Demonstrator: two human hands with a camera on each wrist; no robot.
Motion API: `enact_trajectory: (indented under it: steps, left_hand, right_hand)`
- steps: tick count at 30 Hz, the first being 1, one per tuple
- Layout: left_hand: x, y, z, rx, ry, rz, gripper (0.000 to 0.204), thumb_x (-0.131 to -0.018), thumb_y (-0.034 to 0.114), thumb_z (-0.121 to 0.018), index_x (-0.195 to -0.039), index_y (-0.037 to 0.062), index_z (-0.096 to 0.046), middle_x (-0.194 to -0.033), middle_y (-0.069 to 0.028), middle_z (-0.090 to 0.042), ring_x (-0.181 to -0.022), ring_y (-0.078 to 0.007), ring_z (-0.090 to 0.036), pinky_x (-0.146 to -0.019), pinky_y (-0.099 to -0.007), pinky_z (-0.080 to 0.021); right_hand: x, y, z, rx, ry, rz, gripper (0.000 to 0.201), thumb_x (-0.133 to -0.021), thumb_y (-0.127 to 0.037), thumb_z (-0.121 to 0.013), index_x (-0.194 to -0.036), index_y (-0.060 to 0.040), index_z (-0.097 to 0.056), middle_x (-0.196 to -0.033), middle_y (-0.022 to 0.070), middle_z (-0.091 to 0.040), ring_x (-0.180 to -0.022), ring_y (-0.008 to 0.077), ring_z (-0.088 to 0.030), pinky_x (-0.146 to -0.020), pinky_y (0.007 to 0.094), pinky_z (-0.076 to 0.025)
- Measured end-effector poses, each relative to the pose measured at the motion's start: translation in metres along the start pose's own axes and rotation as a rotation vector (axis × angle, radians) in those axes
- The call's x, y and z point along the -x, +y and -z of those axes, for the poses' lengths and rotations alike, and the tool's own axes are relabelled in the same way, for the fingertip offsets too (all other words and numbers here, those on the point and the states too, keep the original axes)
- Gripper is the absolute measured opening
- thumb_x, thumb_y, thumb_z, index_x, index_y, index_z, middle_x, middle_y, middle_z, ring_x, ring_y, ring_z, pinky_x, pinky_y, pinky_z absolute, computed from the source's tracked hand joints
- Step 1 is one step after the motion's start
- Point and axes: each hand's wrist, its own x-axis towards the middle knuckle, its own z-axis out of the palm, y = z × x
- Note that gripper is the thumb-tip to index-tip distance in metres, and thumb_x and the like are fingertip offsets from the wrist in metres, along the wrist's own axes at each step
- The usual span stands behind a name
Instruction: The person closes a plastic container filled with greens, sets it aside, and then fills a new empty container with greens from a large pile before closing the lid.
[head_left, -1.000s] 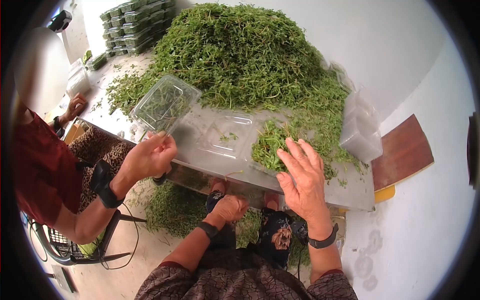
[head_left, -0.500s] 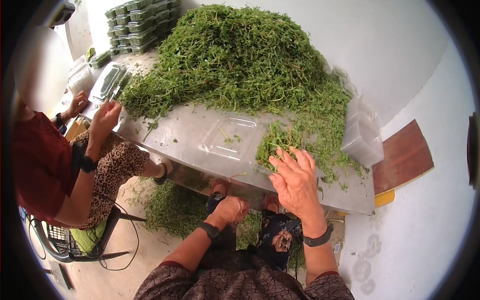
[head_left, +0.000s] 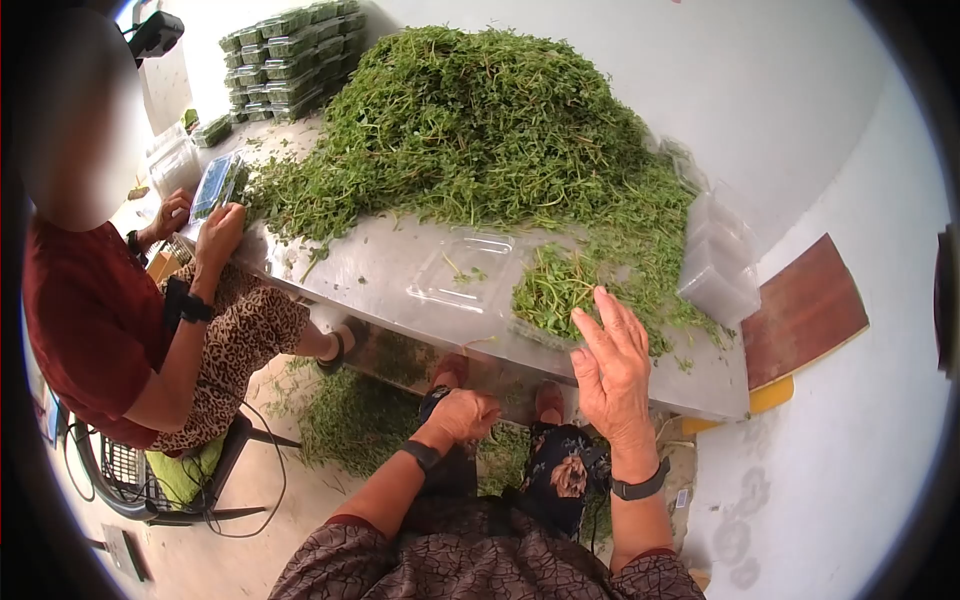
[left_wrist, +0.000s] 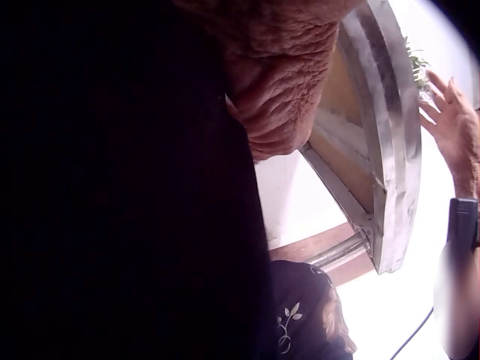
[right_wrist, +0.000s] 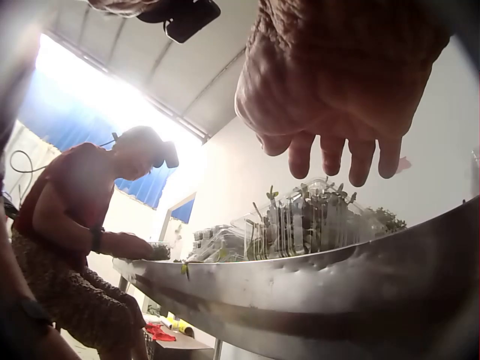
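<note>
A clear plastic box filled with green sprigs (head_left: pixel 552 290) lies near the table's front edge, its empty-looking clear lid half (head_left: pixel 455 275) flat to the left with a few sprigs in it. At the box's right front side is my right hand (head_left: pixel 615 375), fingers extended and holding nothing; whether a fingertip touches the greens I cannot tell. The right wrist view shows that hand (right_wrist: pixel 337 105) with spread fingers above the greens (right_wrist: pixel 307 221). Low in front of my lap, off the table, my left hand (head_left: pixel 462 415) hangs loosely curled with nothing visible in it.
A large heap of greens (head_left: pixel 490 120) covers the table's back. Empty clear boxes (head_left: pixel 718 265) are stacked at right; filled boxes (head_left: pixel 290 60) at back left. A seated person (head_left: pixel 110 330) at left holds a clear box (head_left: pixel 215 188). Greens (head_left: pixel 360 415) lie below the table.
My right hand has moved from over the greens to the box's right front side. The other person's clear box has moved back to the far left, with both their hands now at it.
</note>
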Motion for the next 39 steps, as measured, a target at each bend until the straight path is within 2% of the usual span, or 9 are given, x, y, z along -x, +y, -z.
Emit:
enact_trajectory:
  steps: [10, 12, 13, 15, 17, 19, 23, 26, 39]
  left_hand:
    - [0.008, 0.005, 0.009, 0.004, 0.030, -0.041, 0.016, -0.081, 0.023, -0.062, -0.084, 0.0081, -0.066, -0.086, -0.0097, -0.066, -0.078, -0.0333, -0.064, -0.067, -0.0435, -0.052]
    - [0.013, 0.014, 0.020, 0.145, 0.243, -0.202, 0.012, -0.078, 0.016, -0.068, -0.082, 0.0053, -0.065, -0.087, -0.0099, -0.067, -0.074, -0.0313, -0.064, -0.064, -0.0404, -0.052]
    - [0.012, 0.026, 0.034, 0.146, 0.238, -0.205, 0.012, -0.078, 0.016, -0.068, -0.082, 0.0053, -0.065, -0.087, -0.0099, -0.067, -0.074, -0.0313, -0.064, -0.064, -0.0404, -0.052]
    - [0.007, 0.048, 0.069, 0.084, 0.495, -0.402, 0.011, -0.073, 0.008, -0.072, -0.080, 0.0039, -0.064, -0.085, -0.0089, -0.066, -0.070, -0.0282, -0.064, -0.062, -0.0376, -0.052]
    - [0.000, 0.069, 0.098, 0.046, 0.574, -0.453, 0.017, -0.072, 0.005, -0.073, -0.086, 0.0042, -0.064, -0.088, -0.0085, -0.065, -0.071, -0.0269, -0.063, -0.064, -0.0381, -0.051]
    - [-0.008, 0.085, 0.121, -0.102, 0.702, -0.467, 0.029, -0.074, 0.009, -0.072, -0.102, 0.0038, -0.064, -0.105, -0.0108, -0.064, -0.086, -0.0277, -0.064, -0.075, -0.0406, -0.050]
    - [-0.035, 0.101, 0.142, -0.197, 0.666, -0.504, 0.041, -0.079, 0.018, -0.069, -0.117, 0.0046, -0.060, -0.125, -0.0139, -0.058, -0.110, -0.0323, -0.059, -0.096, -0.0466, -0.042]
    - [-0.053, 0.100, 0.139, -0.337, 0.451, -0.410, 0.050, -0.085, 0.030, -0.062, -0.128, 0.0056, -0.054, -0.139, -0.0140, -0.046, -0.130, -0.0319, -0.042, -0.110, -0.0498, -0.026]
    - [-0.068, 0.106, 0.129, -0.255, 0.549, -0.424, 0.036, -0.081, 0.025, -0.064, -0.109, 0.0025, -0.061, -0.114, -0.0120, -0.061, -0.105, -0.0288, -0.056, -0.093, -0.0435, -0.040]
  right_hand:
    - [0.019, -0.001, 0.003, -0.030, 0.005, -0.070, 0.035, -0.092, -0.021, -0.054, -0.119, 0.0002, -0.062, -0.133, 0.0175, -0.053, -0.123, 0.0378, -0.048, -0.104, 0.0474, -0.035]
    - [0.021, 0.004, 0.008, -0.042, 0.016, -0.091, 0.036, -0.093, -0.020, -0.054, -0.122, -0.0001, -0.060, -0.134, 0.0168, -0.053, -0.124, 0.0375, -0.047, -0.105, 0.0471, -0.034]
    - [0.022, 0.007, 0.010, -0.039, 0.018, -0.096, 0.036, -0.093, -0.020, -0.054, -0.122, -0.0001, -0.060, -0.134, 0.0168, -0.053, -0.124, 0.0375, -0.047, -0.105, 0.0471, -0.034]
    - [0.021, 0.010, 0.013, -0.044, 0.020, -0.104, 0.037, -0.093, -0.020, -0.053, -0.125, -0.0001, -0.058, -0.134, 0.0166, -0.053, -0.124, 0.0368, -0.047, -0.105, 0.0465, -0.034]
    - [0.016, 0.009, 0.014, -0.042, 0.020, -0.098, 0.038, -0.093, -0.020, -0.053, -0.126, 0.0000, -0.057, -0.134, 0.0168, -0.053, -0.125, 0.0362, -0.047, -0.105, 0.0461, -0.034]
    - [0.010, 0.007, 0.011, -0.037, 0.018, -0.056, 0.039, -0.093, -0.020, -0.052, -0.127, 0.0004, -0.056, -0.134, 0.0171, -0.052, -0.125, 0.0359, -0.046, -0.106, 0.0459, -0.033]
    - [-0.001, 0.005, 0.005, -0.045, 0.000, -0.056, 0.039, -0.094, -0.020, -0.052, -0.127, 0.0011, -0.055, -0.134, 0.0176, -0.052, -0.126, 0.0366, -0.045, -0.106, 0.0461, -0.033]
    - [-0.008, 0.012, -0.003, -0.037, -0.020, -0.061, 0.040, -0.094, -0.021, -0.051, -0.127, 0.0019, -0.054, -0.132, 0.0189, -0.053, -0.126, 0.0373, -0.045, -0.106, 0.0468, -0.033]
    - [-0.018, 0.020, -0.022, 0.021, -0.083, -0.087, 0.032, -0.095, -0.025, -0.049, -0.103, 0.0021, -0.065, -0.110, 0.0175, -0.065, -0.119, 0.0360, -0.050, -0.104, 0.0466, -0.033]
